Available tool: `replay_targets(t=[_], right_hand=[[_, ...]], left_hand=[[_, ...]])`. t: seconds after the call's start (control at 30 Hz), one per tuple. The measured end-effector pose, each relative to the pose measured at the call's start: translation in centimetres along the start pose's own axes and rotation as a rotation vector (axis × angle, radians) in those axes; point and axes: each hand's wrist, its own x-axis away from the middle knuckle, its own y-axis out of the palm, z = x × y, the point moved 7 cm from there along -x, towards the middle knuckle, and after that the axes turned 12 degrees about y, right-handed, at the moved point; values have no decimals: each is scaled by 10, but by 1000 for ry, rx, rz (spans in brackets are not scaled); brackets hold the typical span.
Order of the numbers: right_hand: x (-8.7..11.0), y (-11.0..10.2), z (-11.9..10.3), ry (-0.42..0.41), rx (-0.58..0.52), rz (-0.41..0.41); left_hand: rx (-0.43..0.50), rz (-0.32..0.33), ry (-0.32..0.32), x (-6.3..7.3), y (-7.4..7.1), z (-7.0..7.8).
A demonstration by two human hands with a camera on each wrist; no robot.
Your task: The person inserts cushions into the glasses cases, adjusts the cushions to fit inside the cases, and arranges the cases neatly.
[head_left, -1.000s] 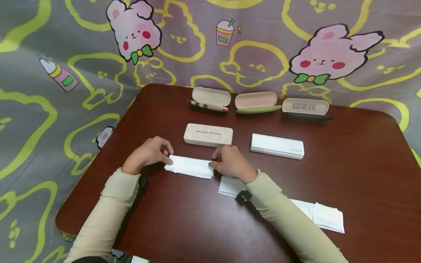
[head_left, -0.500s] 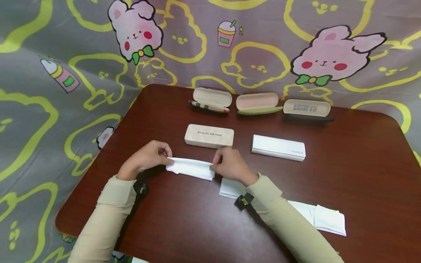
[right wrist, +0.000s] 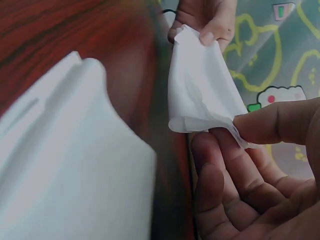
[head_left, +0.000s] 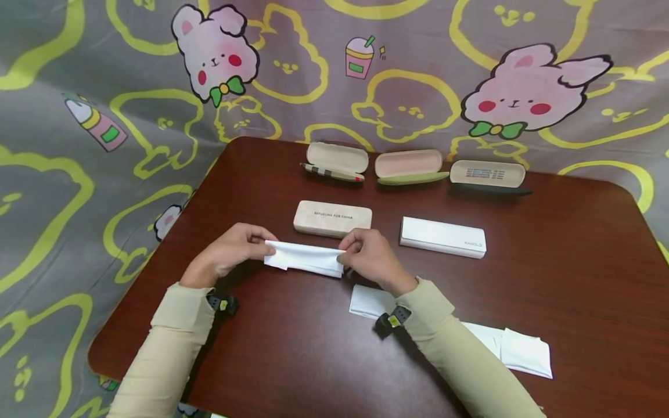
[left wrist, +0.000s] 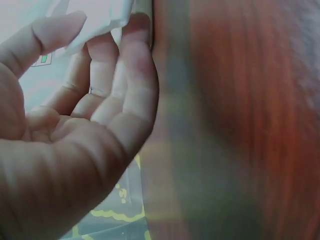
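A white cloth (head_left: 305, 259), folded into a narrow strip, stretches between both hands over the near-left part of the table. My left hand (head_left: 234, 249) pinches its left end, thumb on the near side and fingers behind. At the other end, my right hand (head_left: 373, 259) pinches the cloth between thumb and fingers. The right wrist view shows the folded layers of the cloth (right wrist: 202, 85) and its loose lower edge beside the right thumb. In the left wrist view, only a corner of the cloth (left wrist: 107, 17) shows above the curled left fingers.
Just behind the cloth lies a closed beige glasses case (head_left: 333, 217), with a white case (head_left: 443, 237) to its right. Three opened glasses cases, one with a green lid (head_left: 413, 177), line the back edge. More folded white cloth (head_left: 525, 352) lies under and beside the right forearm.
Both hands have raised the cloth slightly and drawn it straighter between them. The cases and the other white cloth stay where they were.
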Motion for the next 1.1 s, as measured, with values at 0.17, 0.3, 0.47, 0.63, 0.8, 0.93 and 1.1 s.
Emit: replay_targets(t=[0.17, 0.3, 0.47, 0.63, 0.8, 0.93, 1.1], right_hand=[[-1, -9, -7, 8, -42, 22], [-3, -21, -16, 4, -36, 36], [-14, -42, -34, -25, -44, 72], [-36, -64, -47, -18, -85, 101], [-62, -84, -55, 27, -145, 150], [-78, -95, -57, 69, -138, 213], [-91, -101, -55, 100, -133, 246]], left_hand=[[128, 26, 3, -5, -2, 9], [150, 50, 11, -15, -4, 21], [162, 72, 42, -41, -12, 40], [155, 115, 31, -81, -20, 59], [120, 165, 15, -119, -26, 73], [83, 190, 14, -138, -27, 77], [97, 225, 12, -149, -28, 74]])
